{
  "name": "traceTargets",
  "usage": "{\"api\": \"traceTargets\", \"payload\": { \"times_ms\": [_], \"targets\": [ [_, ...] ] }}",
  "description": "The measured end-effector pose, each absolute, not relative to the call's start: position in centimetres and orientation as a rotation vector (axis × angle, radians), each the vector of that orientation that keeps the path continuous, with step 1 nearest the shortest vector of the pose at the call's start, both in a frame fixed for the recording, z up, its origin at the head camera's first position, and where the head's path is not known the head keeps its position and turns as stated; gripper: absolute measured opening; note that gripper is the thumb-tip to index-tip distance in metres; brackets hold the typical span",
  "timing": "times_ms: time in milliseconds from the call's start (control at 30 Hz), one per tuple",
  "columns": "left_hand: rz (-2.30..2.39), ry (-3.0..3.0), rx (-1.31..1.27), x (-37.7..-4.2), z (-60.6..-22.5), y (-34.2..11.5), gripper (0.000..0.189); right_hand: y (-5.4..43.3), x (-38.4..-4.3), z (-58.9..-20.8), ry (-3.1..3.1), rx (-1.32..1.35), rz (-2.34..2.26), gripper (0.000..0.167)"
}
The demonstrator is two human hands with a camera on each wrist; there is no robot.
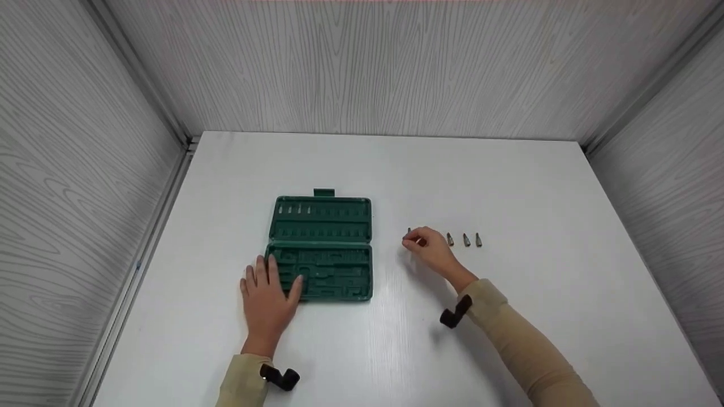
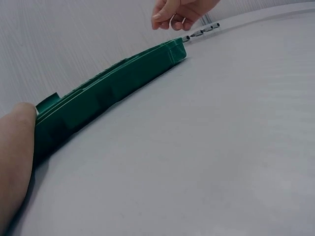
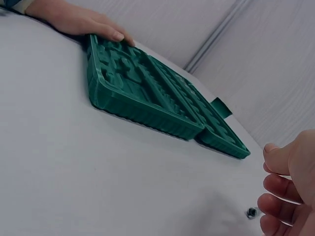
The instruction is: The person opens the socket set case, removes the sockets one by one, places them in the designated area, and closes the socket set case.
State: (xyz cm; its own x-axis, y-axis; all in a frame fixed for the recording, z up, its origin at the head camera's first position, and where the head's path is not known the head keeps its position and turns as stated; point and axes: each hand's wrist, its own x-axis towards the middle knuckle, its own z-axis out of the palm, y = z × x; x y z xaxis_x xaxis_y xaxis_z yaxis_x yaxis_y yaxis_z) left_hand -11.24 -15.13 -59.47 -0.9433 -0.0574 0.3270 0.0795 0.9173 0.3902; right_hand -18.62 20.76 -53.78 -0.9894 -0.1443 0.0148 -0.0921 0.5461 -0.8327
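A green plastic bit case (image 1: 371, 271) lies opened flat, with several silver bits (image 1: 300, 209) in the upper left slots of its lid. My left hand (image 1: 266, 302) rests along the left side of the lower half, fingers straight, thumb across the near edge. To the right of the case, my right hand (image 1: 429, 249) pinches a small metal bit (image 1: 409, 230) between thumb and index finger; only its thin dark end shows past the fingertips. Three more metal bits (image 1: 466, 240) lie in a row right of this hand. In the right wrist view, a hollow-ended bit (image 3: 251, 213) lies near the curled fingers.
Everything lies on a white table (image 1: 509, 186) enclosed by pale wood-grain panels (image 1: 350, 68). The case's latch flap (image 1: 324, 193) sticks out at the far side. Small black wrist cameras (image 1: 456, 312) hang beside both sleeves.
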Motion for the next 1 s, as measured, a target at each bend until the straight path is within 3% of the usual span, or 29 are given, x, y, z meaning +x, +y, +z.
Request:
{"api": "traceTargets", "payload": {
  "times_ms": [633, 1000],
  "targets": [
    [-0.552, -2.743, -0.008, -11.2, -59.6, -14.7, 0.083, 12.3, -19.9, -52.6, 2.636, -0.507, -1.45, 0.015],
    [-0.541, -2.732, -0.015, -11.2, -59.7, -14.1, 0.082, 9.3, -21.2, -52.5, 2.579, -0.436, -1.463, 0.015]
  ]
}}
